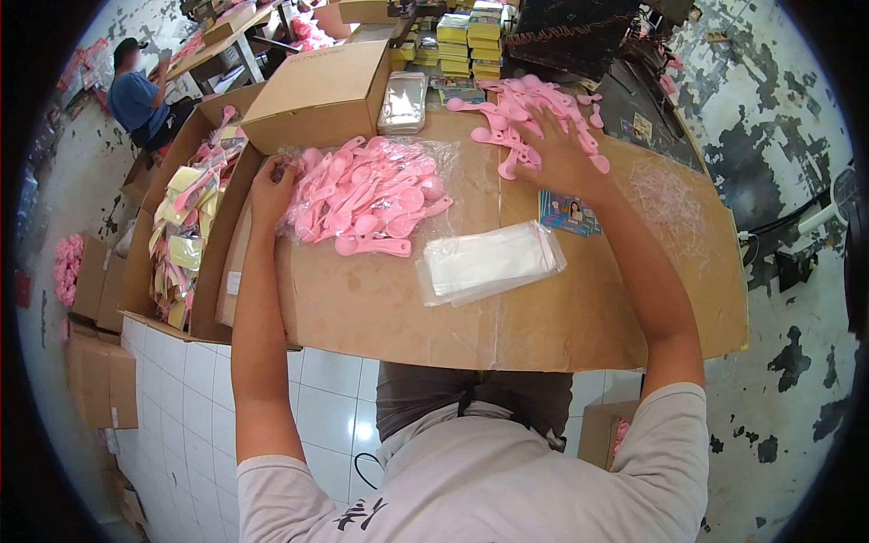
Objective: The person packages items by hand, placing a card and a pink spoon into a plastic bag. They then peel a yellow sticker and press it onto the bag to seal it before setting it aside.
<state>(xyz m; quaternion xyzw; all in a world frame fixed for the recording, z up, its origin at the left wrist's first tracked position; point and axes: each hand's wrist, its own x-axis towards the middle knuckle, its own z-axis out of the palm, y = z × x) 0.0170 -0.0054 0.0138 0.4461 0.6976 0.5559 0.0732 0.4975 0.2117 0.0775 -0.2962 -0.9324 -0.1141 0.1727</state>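
Observation:
My left hand [272, 188] is at the left edge of a heap of pink measuring spoons [371, 192]. Its fingers are curled on the crumpled edge of the clear plastic bag [442, 161] under and around that heap. My right hand [563, 156] reaches over a second, looser pile of pink spoons [525, 95] at the back right, fingers spread; part of the pile is hidden beneath it. Close to my right wrist lie several printed cards [568, 214]. In the middle of the cardboard-covered table [389, 312] rests a stack of clear plastic sleeves [493, 261].
On the left, an open carton [136, 290] holds packed spoons with yellow cards. A closed cardboard box [317, 90] stands behind the heap, beside more plastic sleeves [404, 101]. Stacks of cards [469, 45] are at the back. Another person [140, 95] sits far left. Clear strips [670, 204] lie right.

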